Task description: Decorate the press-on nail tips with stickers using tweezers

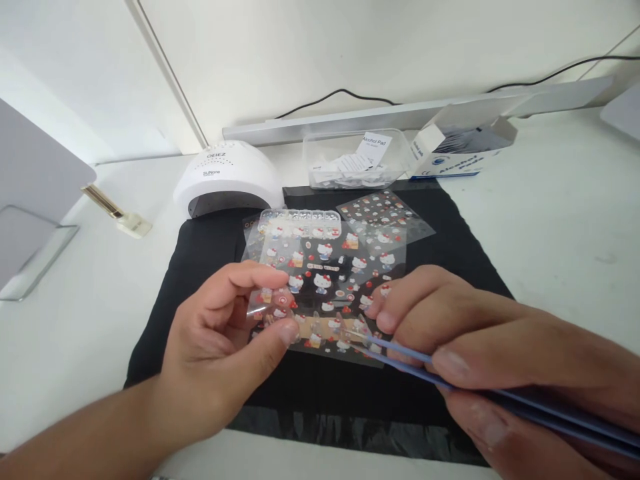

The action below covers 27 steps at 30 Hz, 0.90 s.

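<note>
A clear nail sticker sheet [323, 267] with red and white cartoon cats is held up over a black cloth. My left hand [220, 340] pinches its left edge between thumb and fingers. Blue tweezers [425, 373] are gripped in my right hand [480, 340], their tips touching or just over the lower right part of the sheet. The other fingers of that hand curl at the sheet's right edge. Behind the see-through sheet, a clear compartment case [300, 217] of small shiny pieces shows in part. Another sticker sheet [385, 213] lies farther back.
A white nail lamp [225, 177] stands at the back left, with a bottle with a gold cap [117, 210] beside it. Behind the black cloth [165, 313] are a clear bin [317, 177] of alcohol pads and an opened alcohol pad box [450, 163]. A black cable [343, 91] runs along the wall.
</note>
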Tool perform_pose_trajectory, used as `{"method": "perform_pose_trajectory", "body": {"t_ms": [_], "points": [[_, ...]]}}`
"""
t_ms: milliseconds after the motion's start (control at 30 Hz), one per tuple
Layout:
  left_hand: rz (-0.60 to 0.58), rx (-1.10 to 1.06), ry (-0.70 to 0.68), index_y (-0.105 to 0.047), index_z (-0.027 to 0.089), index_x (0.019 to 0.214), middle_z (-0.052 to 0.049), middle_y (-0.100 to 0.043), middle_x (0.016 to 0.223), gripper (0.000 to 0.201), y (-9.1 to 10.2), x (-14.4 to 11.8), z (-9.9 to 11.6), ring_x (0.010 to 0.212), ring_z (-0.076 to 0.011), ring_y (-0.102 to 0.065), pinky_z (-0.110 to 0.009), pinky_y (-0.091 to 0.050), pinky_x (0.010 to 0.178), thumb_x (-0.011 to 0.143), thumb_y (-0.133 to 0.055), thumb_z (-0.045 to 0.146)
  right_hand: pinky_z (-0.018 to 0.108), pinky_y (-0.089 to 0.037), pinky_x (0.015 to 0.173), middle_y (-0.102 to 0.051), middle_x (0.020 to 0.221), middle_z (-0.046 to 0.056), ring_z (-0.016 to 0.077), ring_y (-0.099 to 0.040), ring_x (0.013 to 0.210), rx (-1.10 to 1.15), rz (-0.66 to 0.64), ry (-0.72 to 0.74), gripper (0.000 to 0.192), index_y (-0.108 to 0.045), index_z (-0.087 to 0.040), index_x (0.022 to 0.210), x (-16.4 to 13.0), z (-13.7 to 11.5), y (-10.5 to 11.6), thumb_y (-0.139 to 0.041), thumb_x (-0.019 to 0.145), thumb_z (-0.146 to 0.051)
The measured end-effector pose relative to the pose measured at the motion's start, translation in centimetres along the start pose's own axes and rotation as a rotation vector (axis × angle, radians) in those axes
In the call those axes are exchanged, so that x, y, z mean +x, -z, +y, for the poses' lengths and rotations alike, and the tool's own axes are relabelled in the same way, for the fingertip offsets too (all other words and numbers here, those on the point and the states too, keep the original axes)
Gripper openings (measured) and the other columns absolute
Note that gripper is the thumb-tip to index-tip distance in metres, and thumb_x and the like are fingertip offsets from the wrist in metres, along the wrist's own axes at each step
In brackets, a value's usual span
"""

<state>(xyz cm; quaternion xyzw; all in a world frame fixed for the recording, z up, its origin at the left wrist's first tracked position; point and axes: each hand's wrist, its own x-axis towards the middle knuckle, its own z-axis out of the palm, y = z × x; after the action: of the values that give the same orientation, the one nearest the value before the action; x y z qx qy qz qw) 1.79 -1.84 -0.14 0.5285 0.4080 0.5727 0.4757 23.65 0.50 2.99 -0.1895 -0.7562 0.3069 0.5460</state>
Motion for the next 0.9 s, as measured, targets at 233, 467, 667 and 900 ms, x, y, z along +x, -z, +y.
{"method": "perform_pose_trajectory", "body": {"t_ms": [233, 467, 667, 900], "points": [[-0.036, 0.029, -0.066, -0.08, 0.029, 0.103, 0.002, -0.069, 0.09, 0.035, 0.1, 0.2, 0.1, 0.082, -0.0082, -0.067, -0.013, -0.058, 0.075, 0.084, -0.075, 0.001, 0.037, -0.066, 0.06, -0.072, 0.062, 0.009, 0.0225, -0.071, 0.056, 0.068, -0.036, -0.036, 0.019, -0.08, -0.021, 0.098, 0.6, -0.4, -0.5, -0.068, 0.096, -0.034], [-0.104, 0.01, -0.011, -0.08, 0.034, 0.108, 0.003, -0.069, 0.091, 0.044, -0.1, 0.2, 0.1, 0.078, -0.0083, -0.066, -0.014, -0.059, 0.074, 0.08, -0.08, 0.001, 0.036, -0.066, 0.068, -0.072, 0.07, 0.006, 0.0197, -0.072, 0.063, 0.03, -0.028, 0.037, 0.024, -0.079, -0.025, 0.103, -0.3, 0.5, -0.4, -0.059, 0.094, -0.017], [-0.174, -0.005, 0.045, -0.08, 0.036, 0.111, 0.004, -0.071, 0.089, 0.046, -0.1, 0.2, 0.1, 0.077, -0.0064, -0.067, -0.01, -0.059, 0.074, 0.082, -0.079, 0.001, 0.042, -0.065, 0.081, -0.074, 0.083, 0.005, 0.023, -0.074, 0.076, 0.064, -0.107, -0.126, 0.041, -0.075, -0.029, 0.116, -1.5, 0.4, 0.5, -0.064, 0.084, -0.005], [-0.206, 0.063, -0.038, -0.081, 0.034, 0.109, 0.003, -0.071, 0.088, 0.038, 0.1, 0.4, 0.0, 0.082, -0.0081, -0.066, -0.013, -0.057, 0.078, 0.086, -0.076, 0.003, 0.044, -0.061, 0.086, -0.075, 0.086, 0.006, 0.0226, -0.071, 0.08, 0.189, 0.064, -0.23, 0.026, -0.078, -0.027, 0.112, -2.5, 0.7, 0.1, -0.065, 0.094, -0.014]]}}
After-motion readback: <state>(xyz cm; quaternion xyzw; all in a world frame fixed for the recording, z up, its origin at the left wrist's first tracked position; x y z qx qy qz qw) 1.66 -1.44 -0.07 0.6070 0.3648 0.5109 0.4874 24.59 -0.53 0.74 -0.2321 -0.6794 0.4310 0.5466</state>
